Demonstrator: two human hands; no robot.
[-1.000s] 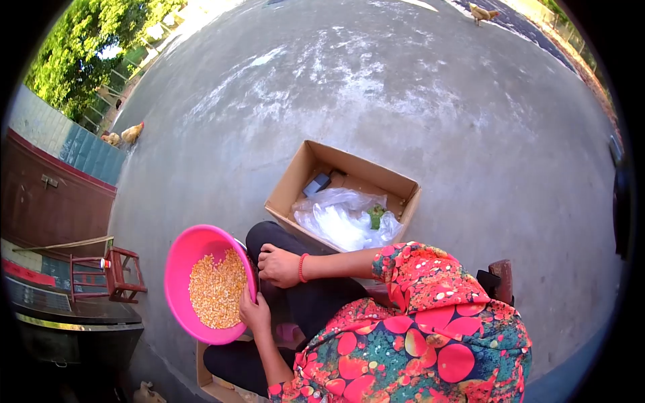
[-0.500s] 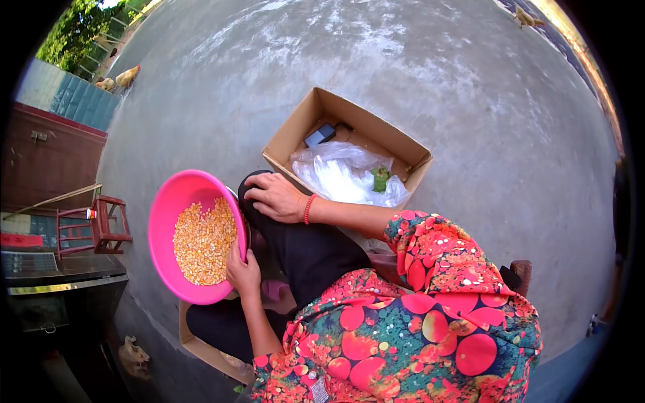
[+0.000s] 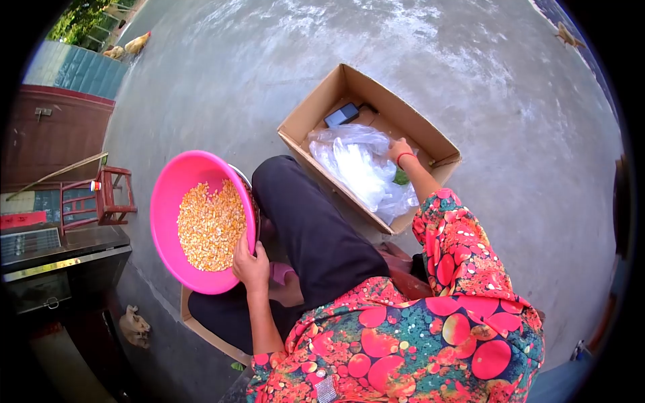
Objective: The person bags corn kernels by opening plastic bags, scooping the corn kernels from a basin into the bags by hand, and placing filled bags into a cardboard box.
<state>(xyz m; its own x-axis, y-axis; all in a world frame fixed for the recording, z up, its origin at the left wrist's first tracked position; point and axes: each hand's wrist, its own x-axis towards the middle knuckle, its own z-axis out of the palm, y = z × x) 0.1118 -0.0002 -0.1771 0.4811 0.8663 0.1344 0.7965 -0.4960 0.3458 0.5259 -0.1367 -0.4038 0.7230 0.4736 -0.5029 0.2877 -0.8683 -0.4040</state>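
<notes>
My left hand point(image 3: 252, 263) grips the near right rim of a pink basin point(image 3: 164, 232), thumb outside and fingers out of sight. Yellow corn kernels point(image 3: 211, 228) lie in the tilted basin. My right hand point(image 3: 401, 152), with a red band at the wrist, reaches into an open cardboard box point(image 3: 403, 114). Its fingers are closed at the upper right edge of a clear plastic bag point(image 3: 356, 164). Something green point(image 3: 401, 176) shows beside the bag, partly behind my wrist. A dark blue-grey block point(image 3: 342, 115) lies in the box's upper left corner.
My dark-trousered knee point(image 3: 285, 181) stands between basin and box. Below the basin is another cardboard edge point(image 3: 215, 341). At left are a red wooden stool point(image 3: 115, 195) and a dark cabinet point(image 3: 74, 262). An animal point(image 3: 134, 326) lies lower left; chickens point(image 3: 138, 43) stand farther off.
My right hand has left my knee and moved right into the box, to the plastic bag. My left hand still holds the basin. The view has shifted, so the box appears higher.
</notes>
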